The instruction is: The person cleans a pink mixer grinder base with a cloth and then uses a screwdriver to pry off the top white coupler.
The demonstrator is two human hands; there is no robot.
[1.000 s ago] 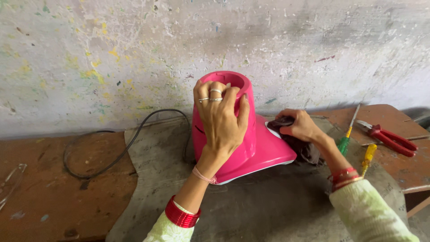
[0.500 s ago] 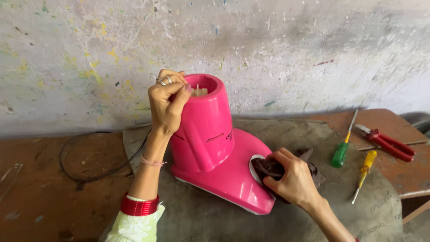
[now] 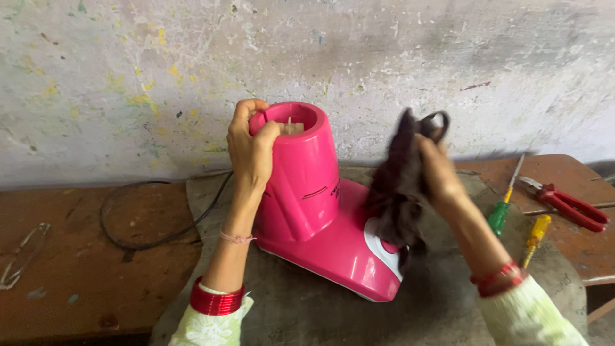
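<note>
A pink mixer base (image 3: 320,218) with a white front panel stands on a grey cloth mat (image 3: 307,314). My left hand (image 3: 252,147) grips the rim of its round top opening. My right hand (image 3: 432,163) is raised above the base's front end and holds a dark, crumpled rag (image 3: 400,186), which hangs down and covers part of the white panel. The rag is blurred. Red bangles sit on both wrists.
A black power cord (image 3: 147,221) loops on the brown wooden table (image 3: 77,275) at left. A green-handled screwdriver (image 3: 500,214), a yellow-handled screwdriver (image 3: 537,234) and red-handled pliers (image 3: 567,205) lie at right. A stained wall rises close behind. A wire object (image 3: 22,253) lies at far left.
My right hand has lifted the dark rag from the base's front up into the air. My left hand stays on the top rim, and the base now stands more upright.
</note>
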